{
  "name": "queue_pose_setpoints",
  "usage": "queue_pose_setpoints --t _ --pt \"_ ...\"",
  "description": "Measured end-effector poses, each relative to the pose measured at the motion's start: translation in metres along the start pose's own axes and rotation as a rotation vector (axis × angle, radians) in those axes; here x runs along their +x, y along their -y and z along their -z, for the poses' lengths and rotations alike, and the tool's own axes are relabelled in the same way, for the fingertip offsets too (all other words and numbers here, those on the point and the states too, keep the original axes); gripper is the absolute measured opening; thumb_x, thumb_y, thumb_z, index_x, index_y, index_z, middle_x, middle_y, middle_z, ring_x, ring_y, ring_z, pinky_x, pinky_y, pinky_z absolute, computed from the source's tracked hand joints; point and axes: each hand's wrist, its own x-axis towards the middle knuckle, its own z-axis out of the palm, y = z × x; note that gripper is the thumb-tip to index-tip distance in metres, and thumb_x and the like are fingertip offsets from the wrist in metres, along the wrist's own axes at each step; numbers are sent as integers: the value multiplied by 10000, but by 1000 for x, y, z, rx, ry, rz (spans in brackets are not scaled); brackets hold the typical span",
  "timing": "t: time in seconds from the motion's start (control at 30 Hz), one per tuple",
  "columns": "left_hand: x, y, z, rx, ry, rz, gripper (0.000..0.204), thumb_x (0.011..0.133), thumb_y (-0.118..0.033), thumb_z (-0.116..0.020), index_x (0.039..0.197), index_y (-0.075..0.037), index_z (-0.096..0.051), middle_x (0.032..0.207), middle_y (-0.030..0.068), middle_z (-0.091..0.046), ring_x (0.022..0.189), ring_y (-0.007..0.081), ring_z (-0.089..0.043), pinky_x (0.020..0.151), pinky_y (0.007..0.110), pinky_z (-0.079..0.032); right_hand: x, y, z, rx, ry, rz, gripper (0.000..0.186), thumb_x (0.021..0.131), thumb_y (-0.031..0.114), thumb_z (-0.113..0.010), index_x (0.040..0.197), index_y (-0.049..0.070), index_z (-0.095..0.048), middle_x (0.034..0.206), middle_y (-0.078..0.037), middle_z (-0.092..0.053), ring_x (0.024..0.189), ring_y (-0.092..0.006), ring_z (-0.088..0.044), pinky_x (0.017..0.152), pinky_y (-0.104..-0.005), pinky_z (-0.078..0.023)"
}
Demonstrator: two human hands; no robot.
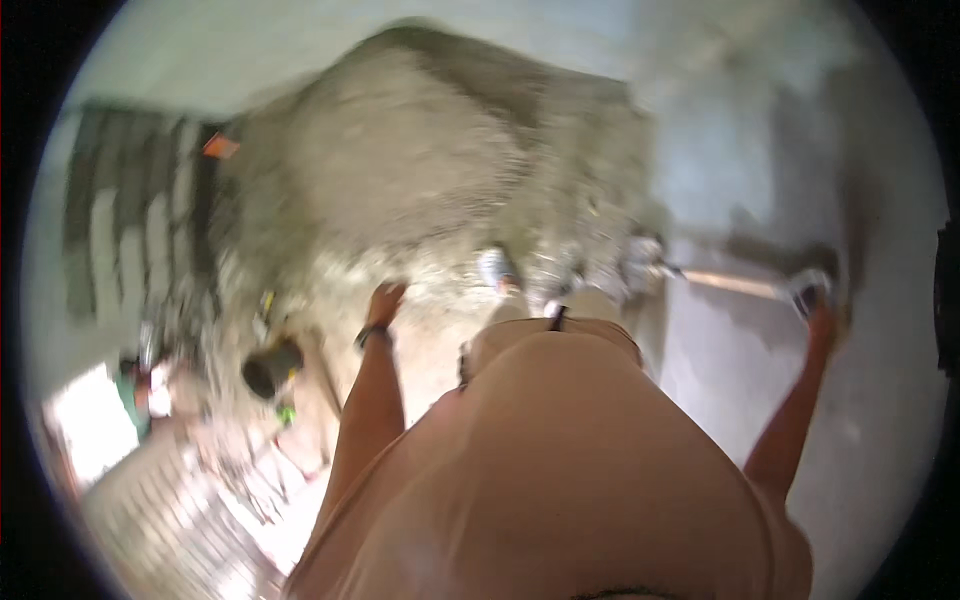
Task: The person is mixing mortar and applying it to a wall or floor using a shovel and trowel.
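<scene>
My right hand (822, 322) is closed around the grip at the top of a shovel (735, 284). Its pale wooden shaft runs from the wall side toward my feet, and the grey blade end lies low beside my right foot, blurred. My left hand (385, 300), with a dark band on the wrist, hangs out to my left over the dusty ground. Its fingers are loosely bent and somewhat smeared, and I see nothing held in them. Ahead of my feet rises a large heap of grey-brown sand (410, 140).
Long grey blocks (135, 220) are stacked at the far left, with an orange piece (221, 146) beside them. A dark bucket (272, 368) stands left of my left arm. A pale wall (720, 370) runs along my right. Another person (133, 395) is near the bright opening.
</scene>
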Motion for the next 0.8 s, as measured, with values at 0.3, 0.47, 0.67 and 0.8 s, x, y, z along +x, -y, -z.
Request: queue_pose_setpoints --t 0.3,0.47,0.67,0.8 --pt "-76 -26 30 33 -260 -152 534 872 -467 -638 1169 -24 -644 1097 195 -686 1034 332 -650 892 385 -500 0 27 -5 159 -524 -239 598 852 504 -633 1321 143 -549 1393 -127 -518 1310 -314 -450 1107 -433 -327" --pt "-139 111 -15 399 -84 25 553 848 -520 -655 1149 -55 -651 1148 181 -670 1119 340 -610 947 415 -473 32 -58 -40 310 -315 268 505 858 441 -644 1133 17 -652 1125 -139 -645 982 -300 -619 896 -421 -485" --pt "-279 220 10 95 -110 532 525 817 -523 -690 1087 -73 -678 1058 139 -695 971 264 -660 812 385 -517 -137 159 86 1506 305 58 285 871 343 -688 834 60 -672 670 -44 -588 567 -102 -546 498 -259 -435" --pt "-312 260 29 -131 -264 559 536 810 -507 -699 1082 -45 -691 1103 194 -689 1050 306 -654 917 391 -498 -202 260 135 1443 472 161 247 865 308 -703 819 76 -631 655 -3 -558 466 -121 -497 417 -267 -394"
